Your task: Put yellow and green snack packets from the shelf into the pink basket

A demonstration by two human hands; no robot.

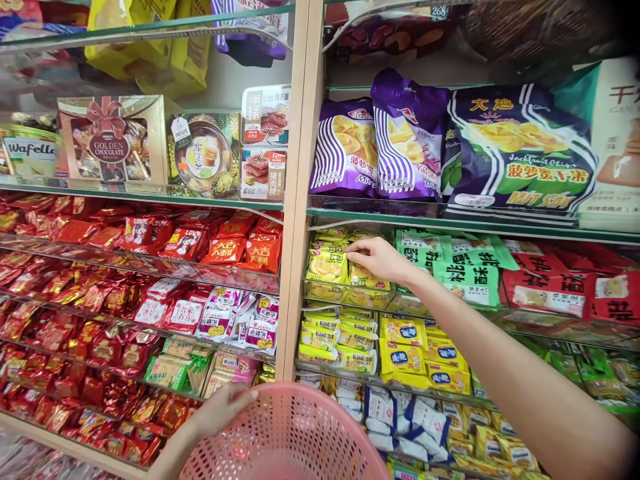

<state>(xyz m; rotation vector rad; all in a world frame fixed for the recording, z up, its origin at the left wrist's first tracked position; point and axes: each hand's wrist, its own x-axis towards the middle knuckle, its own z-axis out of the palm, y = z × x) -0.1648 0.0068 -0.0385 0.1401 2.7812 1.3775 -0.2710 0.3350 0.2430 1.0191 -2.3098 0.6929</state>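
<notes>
My left hand [225, 412] grips the rim of a pink perforated plastic basket [325, 407] at the bottom middle, its thumb lying over the rim. The part of the basket's inside that shows holds nothing I can see. My right hand [374, 259] reaches from the right into a clear shelf bin, with its fingers closed at a yellow snack packet [367, 277]. Its fingertips partly cover that packet, and another yellow packet [327, 265] lies just left of them. Green snack packets [470, 283] fill the bin to the right of my wrist.
A wooden upright [295, 200] divides the shelving. Above my right hand runs a glass shelf [440, 223] with purple chip bags [410, 140]. Lemon packets [337, 340] sit in the tier below. Red-wrapped sweets [75, 287] fill the left bins, under boxed chocolates [113, 143].
</notes>
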